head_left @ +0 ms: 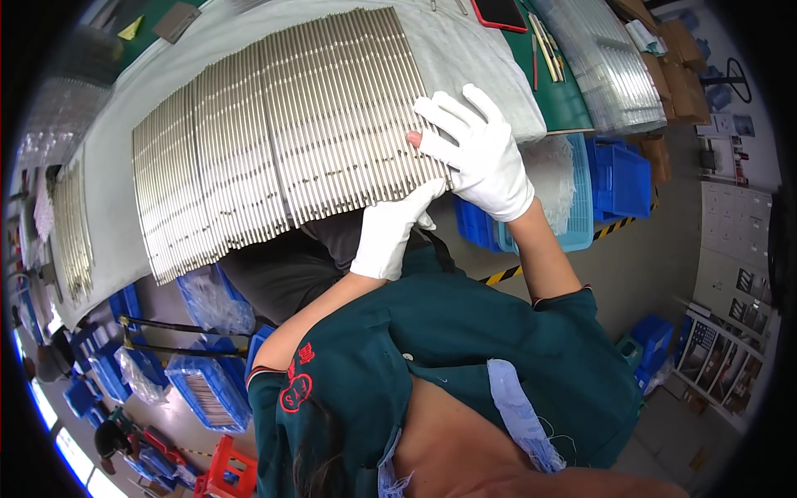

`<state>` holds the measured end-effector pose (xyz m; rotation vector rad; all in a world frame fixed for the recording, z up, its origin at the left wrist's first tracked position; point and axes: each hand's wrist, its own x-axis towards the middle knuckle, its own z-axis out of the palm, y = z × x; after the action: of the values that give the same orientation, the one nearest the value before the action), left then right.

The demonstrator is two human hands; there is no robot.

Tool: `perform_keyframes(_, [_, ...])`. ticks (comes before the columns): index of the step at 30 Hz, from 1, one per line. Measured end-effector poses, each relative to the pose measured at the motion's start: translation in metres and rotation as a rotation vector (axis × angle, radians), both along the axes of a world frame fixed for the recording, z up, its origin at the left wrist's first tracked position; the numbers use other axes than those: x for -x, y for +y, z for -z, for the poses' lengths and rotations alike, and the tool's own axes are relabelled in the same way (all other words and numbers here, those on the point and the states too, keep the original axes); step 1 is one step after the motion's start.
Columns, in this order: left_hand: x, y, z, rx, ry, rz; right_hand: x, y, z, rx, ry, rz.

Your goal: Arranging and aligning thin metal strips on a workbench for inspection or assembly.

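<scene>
Many slim silvery metal rods [332, 108] lie side by side in a wide sheet on a cloth-covered table [108, 216], their near ends reaching the front edge. Dark spots run in bands across their nearer part. My left hand [390, 236], in a white glove, is closed at the near ends of the rightmost rods, thumb and fingers around a metal rod; the grip is partly hidden. At the right border of the sheet, my right hand [486, 158], gloved in white, has its fingers stretched and spread. One bare fingertip pokes out of that glove, close to the rods.
A light blue basket [579, 195] and blue bins [623, 174] stand right of the table. Clear plastic trays [602, 62], hand tools [544, 46] and a red-edged phone [500, 12] are at the far right. Another group of rods [70, 224] lies left; a red stool [228, 465] stands lower left.
</scene>
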<state>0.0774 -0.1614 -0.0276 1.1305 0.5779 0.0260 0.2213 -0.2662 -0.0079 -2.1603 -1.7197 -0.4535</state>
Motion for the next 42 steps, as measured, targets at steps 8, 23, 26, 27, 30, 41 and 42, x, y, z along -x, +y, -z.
perform_keyframes(8, [-0.001,-0.001,-0.002,0.263,0.094,-0.058,-0.001,0.002,0.0,0.004,0.019,-0.015])
perform_keyframes(23, [0.004,0.002,0.008,0.227,0.041,-0.077,-0.001,0.005,-0.001,-0.02,0.056,-0.086])
perform_keyframes(26, [0.006,0.003,0.007,0.236,0.06,-0.048,-0.001,0.006,-0.002,-0.016,0.058,-0.087])
perform_keyframes(27, [0.006,0.004,0.006,0.241,0.078,-0.032,-0.001,0.006,-0.003,-0.011,0.057,-0.083])
perform_keyframes(30, [0.004,0.005,-0.001,0.201,0.128,-0.036,0.0,0.005,-0.003,0.015,0.038,-0.079])
perform_keyframes(41, [0.009,0.007,-0.003,0.22,0.123,-0.087,0.001,0.009,-0.008,0.024,0.058,-0.083])
perform_keyframes(42, [0.008,0.008,-0.003,0.217,0.124,-0.078,-0.001,0.008,-0.006,0.034,0.035,-0.086])
